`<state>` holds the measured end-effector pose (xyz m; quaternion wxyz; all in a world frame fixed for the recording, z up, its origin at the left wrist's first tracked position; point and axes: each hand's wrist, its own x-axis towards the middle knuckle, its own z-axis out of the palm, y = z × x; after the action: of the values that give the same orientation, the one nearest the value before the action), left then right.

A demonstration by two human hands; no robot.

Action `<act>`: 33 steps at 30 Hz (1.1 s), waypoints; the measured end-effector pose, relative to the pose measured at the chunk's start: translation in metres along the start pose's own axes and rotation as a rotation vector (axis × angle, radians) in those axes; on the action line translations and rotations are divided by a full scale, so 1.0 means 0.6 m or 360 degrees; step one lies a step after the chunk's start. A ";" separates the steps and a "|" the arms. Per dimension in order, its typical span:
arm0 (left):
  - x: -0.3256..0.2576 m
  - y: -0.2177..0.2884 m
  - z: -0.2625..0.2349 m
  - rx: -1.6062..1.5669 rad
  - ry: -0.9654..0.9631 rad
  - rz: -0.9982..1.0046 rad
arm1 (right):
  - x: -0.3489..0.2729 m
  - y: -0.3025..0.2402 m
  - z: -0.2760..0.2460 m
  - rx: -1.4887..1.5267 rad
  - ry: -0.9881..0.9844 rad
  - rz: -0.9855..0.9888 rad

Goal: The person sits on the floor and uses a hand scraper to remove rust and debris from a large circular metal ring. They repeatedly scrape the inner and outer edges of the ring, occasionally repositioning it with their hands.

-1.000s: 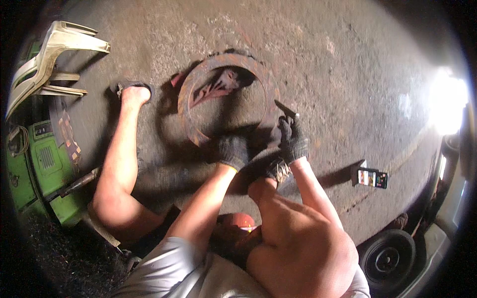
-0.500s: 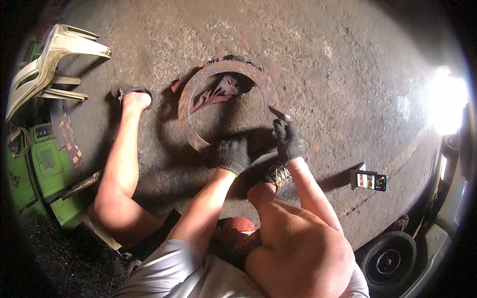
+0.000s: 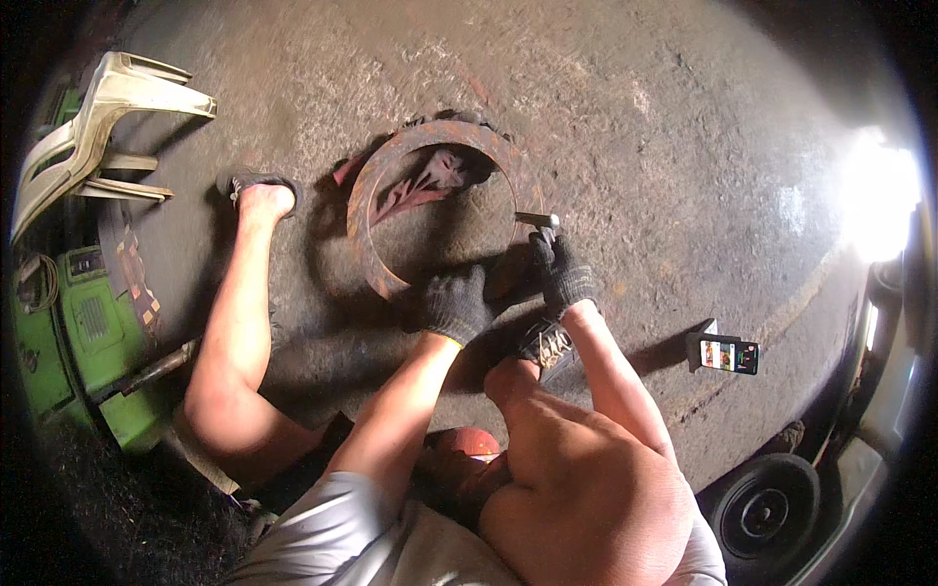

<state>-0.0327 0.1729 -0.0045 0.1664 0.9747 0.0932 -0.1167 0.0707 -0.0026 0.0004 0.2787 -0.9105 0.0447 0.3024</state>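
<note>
One rusty ring [image 3: 359, 213], one tool [image 3: 539, 221]

Bright light [image 3: 879, 200] glares at right across a rough, stained floor [image 3: 674, 166], a pale chair [image 3: 112, 90] at left.

We find the near arc of the rusty metal ring [image 3: 360, 217] obscured by the gloved left hand [image 3: 457, 301] and shadow. Within the gloved right hand [image 3: 565, 276], we cannot make out the grip of the metal tool [image 3: 537, 220]; the phone's [image 3: 728, 354] screen is too small to read.
</note>
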 end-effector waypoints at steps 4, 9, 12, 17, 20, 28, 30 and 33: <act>-0.003 -0.003 0.004 -0.0035 -0.0118 -0.0041 | -0.001 -0.008 -0.007 0.0433 0.0078 -0.0126; -0.005 -0.009 0.018 -0.0057 0.0036 0.0011 | 0.018 0.011 0.010 0.0309 -0.0005 0.0008; -0.002 -0.005 0.019 -0.0044 -0.0010 0.0000 | 0.042 0.024 0.019 -0.0175 -0.0065 -0.0158; -0.006 -0.032 0.005 -0.0372 0.0754 0.0115 | 0.064 0.026 0.016 0.0361 0.0079 -0.0014; -0.002 -0.101 0.012 -0.0519 0.0976 -0.1071 | 0.119 0.013 0.005 0.1168 0.0016 -0.0056; 0.025 -0.261 0.073 -0.1242 0.0807 -0.1610 | 0.290 -0.034 -0.007 0.0173 -0.0230 -0.0011; 0.024 -0.282 0.059 -0.1074 0.0703 -0.1508 | 0.238 -0.017 -0.007 0.0789 -0.0259 0.0050; 0.054 -0.324 0.026 -0.0676 0.0570 -0.1305 | 0.119 0.007 0.009 0.1369 -0.0228 0.0271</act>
<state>-0.0478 0.3524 -0.0860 0.2832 0.8071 0.5178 0.0183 0.1250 0.0029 -0.0463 0.6086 -0.6816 0.2217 0.3404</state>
